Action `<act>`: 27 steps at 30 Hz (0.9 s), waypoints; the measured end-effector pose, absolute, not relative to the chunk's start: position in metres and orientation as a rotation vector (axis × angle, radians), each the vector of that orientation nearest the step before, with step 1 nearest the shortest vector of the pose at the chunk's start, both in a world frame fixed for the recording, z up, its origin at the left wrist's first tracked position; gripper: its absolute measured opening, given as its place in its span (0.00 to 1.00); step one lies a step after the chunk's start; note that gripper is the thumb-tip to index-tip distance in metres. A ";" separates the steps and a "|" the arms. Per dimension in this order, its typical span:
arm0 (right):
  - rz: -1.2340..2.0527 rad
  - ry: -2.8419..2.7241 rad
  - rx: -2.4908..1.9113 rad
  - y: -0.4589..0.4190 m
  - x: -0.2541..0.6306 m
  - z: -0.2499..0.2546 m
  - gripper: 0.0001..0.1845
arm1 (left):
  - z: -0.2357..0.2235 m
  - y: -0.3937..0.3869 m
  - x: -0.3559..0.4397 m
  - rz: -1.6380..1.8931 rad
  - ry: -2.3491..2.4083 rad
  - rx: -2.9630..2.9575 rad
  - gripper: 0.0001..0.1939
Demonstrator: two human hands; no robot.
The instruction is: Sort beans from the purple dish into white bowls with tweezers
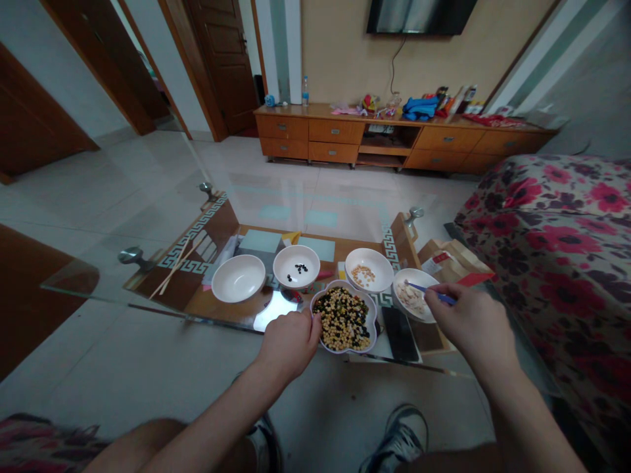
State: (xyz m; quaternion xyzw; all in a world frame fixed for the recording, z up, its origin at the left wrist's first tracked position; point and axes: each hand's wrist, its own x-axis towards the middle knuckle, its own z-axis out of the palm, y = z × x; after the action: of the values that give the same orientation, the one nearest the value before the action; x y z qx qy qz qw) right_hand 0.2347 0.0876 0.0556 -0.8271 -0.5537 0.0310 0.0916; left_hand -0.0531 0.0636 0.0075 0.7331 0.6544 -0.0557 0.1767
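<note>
My left hand (290, 338) grips the left rim of a flower-shaped bowl (373, 322) full of mixed yellow and dark beans (344, 320). A blue-purple utensil (441, 295), perhaps tweezers or a small spoon, is pinched in my right hand (468, 322). Its tip is over the right-hand white bowl (424, 276), which holds pale flat pieces (411, 299). Behind the bean bowl, one white bowl (377, 255) contains several yellow beans (363, 276), another (296, 251) several black beans (297, 271). The leftmost white bowl (239, 279) shows nothing inside.
Everything stands on a glass table (162, 307) with a wooden shelf below. A dark phone (399, 334) lies right of the bean bowl. Chopsticks (172, 266) are at the left, a brown paper bag (451, 263) at the right. A flowered sofa (566, 243) borders the right side.
</note>
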 end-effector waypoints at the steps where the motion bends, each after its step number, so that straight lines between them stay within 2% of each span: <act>1: 0.105 -1.604 -2.505 0.088 0.236 0.056 0.20 | 0.007 0.064 -0.053 -0.154 1.852 2.076 0.28; 9: 0.242 -1.611 -2.598 0.087 0.242 0.052 0.22 | 0.006 0.063 -0.053 -0.147 1.858 2.084 0.27; 20: 0.116 -1.570 -2.533 0.085 0.237 0.056 0.24 | 0.007 0.064 -0.053 -0.153 1.849 2.078 0.27; 27: -0.016 -1.601 -2.191 0.086 0.221 0.051 0.21 | 0.005 0.063 -0.053 -0.146 1.852 2.079 0.27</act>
State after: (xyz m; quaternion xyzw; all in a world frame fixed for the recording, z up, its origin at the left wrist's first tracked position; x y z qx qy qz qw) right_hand 0.2205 0.0858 0.0514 -0.7889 -0.5766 -0.0059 0.2124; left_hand -0.0534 0.0633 0.0054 0.7341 0.6539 -0.0516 0.1757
